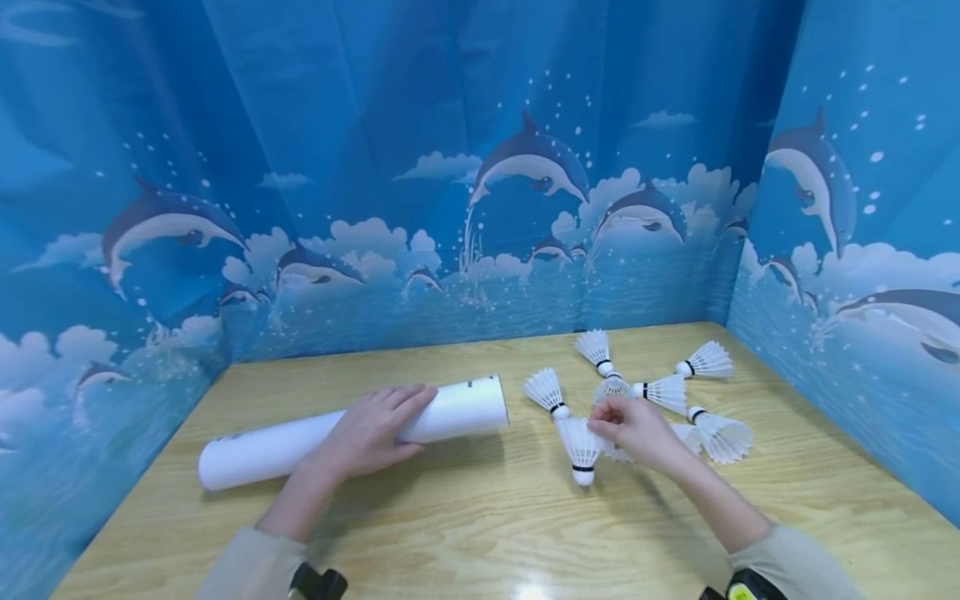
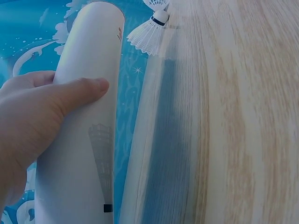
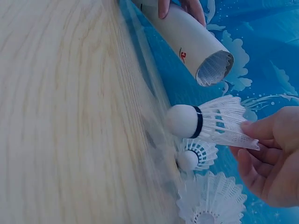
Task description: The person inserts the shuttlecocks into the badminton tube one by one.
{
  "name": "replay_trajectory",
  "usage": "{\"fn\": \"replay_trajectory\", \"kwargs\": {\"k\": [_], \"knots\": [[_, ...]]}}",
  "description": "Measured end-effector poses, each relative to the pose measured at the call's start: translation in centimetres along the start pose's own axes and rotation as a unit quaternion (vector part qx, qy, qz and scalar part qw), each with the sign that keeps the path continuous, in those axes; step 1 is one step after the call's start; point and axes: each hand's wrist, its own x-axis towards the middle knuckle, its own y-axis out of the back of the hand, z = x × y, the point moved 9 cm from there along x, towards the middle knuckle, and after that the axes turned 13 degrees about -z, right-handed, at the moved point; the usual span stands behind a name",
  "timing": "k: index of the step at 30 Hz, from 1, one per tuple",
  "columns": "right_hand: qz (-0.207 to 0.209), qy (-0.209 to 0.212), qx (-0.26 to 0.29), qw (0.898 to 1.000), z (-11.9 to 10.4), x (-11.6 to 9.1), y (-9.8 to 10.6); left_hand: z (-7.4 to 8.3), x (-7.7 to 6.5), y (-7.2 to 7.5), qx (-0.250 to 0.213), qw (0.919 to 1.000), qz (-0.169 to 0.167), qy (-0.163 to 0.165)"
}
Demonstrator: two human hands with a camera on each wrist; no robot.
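My left hand (image 1: 369, 435) grips a white cardboard shuttlecock tube (image 1: 463, 410) around its middle, the thumb lying along the near side. The tube slants, its right end higher and facing the shuttlecocks. Through that open end, in the right wrist view, a white feathered skirt (image 3: 212, 70) shows inside. Between thumb and fingers, my right hand (image 1: 637, 432) pinches the skirt rim of a white shuttlecock (image 3: 219, 122). Its round cork (image 3: 182, 121) points away from the hand, and a black band circles the base. In the head view this cork points down toward the table's near side.
Several loose white shuttlecocks lie around and behind my right hand, among them one at the far right (image 1: 708, 360), one nearer (image 1: 722, 435) and one at the back (image 1: 594, 347). Blue dolphin-print curtains (image 1: 420, 192) border the wooden table (image 1: 450, 533) at the back and sides.
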Motion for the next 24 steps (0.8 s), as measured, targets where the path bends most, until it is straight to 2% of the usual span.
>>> {"fn": "replay_trajectory", "kwargs": {"k": [4, 10, 17, 24], "knots": [[0.05, -0.017, 0.032, 0.998, -0.3, 0.4, 0.4, -0.1, 0.0, 0.1, -0.001, 1.0, 0.001, 0.004], [0.11, -0.033, 0.086, 0.99, -0.7, 1.3, 0.8, 0.0, 0.0, 0.1, -0.002, 0.9999, -0.006, 0.009], [0.145, -0.037, 0.173, 0.973, -1.2, 2.6, 0.5, 0.1, 0.0, 0.2, 0.001, 1.0, -0.002, 0.001], [0.181, -0.013, 0.221, 0.958, -2.3, 3.6, -0.2, 0.2, 0.2, 0.1, 0.002, 1.0, -0.002, 0.001]]}}
